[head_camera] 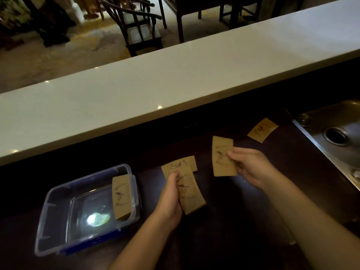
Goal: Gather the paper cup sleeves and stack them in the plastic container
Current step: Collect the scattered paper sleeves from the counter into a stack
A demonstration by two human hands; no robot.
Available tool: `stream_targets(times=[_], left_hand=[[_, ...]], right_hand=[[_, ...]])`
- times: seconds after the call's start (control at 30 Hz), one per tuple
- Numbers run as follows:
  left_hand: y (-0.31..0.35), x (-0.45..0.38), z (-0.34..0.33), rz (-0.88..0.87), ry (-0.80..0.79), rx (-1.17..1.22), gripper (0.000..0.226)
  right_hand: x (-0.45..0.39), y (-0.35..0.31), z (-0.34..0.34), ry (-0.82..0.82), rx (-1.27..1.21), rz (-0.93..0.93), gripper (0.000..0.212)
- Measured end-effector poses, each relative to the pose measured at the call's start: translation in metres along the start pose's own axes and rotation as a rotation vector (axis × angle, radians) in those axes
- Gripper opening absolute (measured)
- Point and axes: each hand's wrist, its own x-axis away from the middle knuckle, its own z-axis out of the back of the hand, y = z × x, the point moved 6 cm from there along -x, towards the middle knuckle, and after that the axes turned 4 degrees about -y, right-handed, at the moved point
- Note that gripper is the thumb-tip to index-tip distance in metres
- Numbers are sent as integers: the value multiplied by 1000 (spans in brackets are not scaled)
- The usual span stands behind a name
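A clear plastic container (58,217) with a blue rim sits on the dark counter at the lower left. A small stack of brown paper sleeves (120,197) leans against its right inner wall. My left hand (171,199) holds a bunch of flat sleeves (190,190) just right of the container. Above the counter, my right hand (251,164) grips one sleeve (222,158) upright. Another sleeve (193,164) lies partly hidden behind the left-hand bunch. One loose sleeve (262,129) rests farther back, near the sink.
A steel sink (335,133) with a drain is set into the counter at the right. A raised white bar top (155,82) runs across behind the work surface. Dark chairs and tables stand beyond it.
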Motion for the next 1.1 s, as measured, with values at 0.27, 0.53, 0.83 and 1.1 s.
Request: stream_targets(times=[0.27,0.53,0.83,1.1], left_hand=[[1,-1,-14,8,-18,-18,37],[-8,-10,-6,-11,113,-102,25],[1,2,-13,-2,40,-108,28],[10,5,-4,-6,97,-44,35]], right_hand=[[22,46,-70,-188,535,99,17],[8,52,-48,-66,702,122,26],[-76,-56,108,791,714,42,45],[-111,-53,113,901,830,-247,82]])
